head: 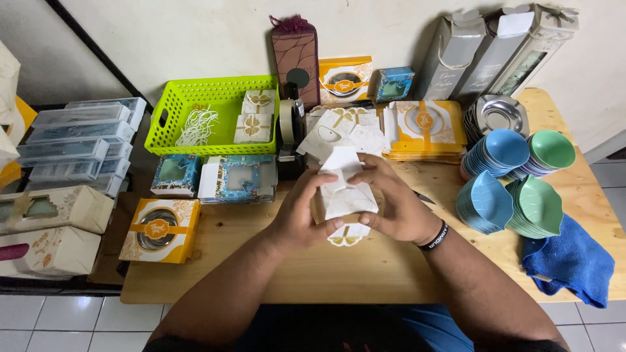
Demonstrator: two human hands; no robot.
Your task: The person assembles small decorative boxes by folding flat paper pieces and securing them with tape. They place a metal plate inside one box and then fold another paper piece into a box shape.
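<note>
Both my hands grip a small white cardboard gift box [343, 195] with gold trim, held just above the middle of the wooden table [365, 274]. My left hand [301, 212] wraps its left side, thumb on the front. My right hand [392, 202], with a black wristband, covers its right side and top flap. The box's flaps stand partly unfolded. Behind it lies a pile of flat white box blanks [339, 130].
A lime green basket [176, 107] holds strings and small boxes. Stacks of blue and green leaf-shaped dishes [515, 182] sit at right, beside a blue cloth [574, 261]. Orange-and-white boxes [160, 228], blue windowed boxes [238, 177] and a tape dispenser [288, 127] surround the middle.
</note>
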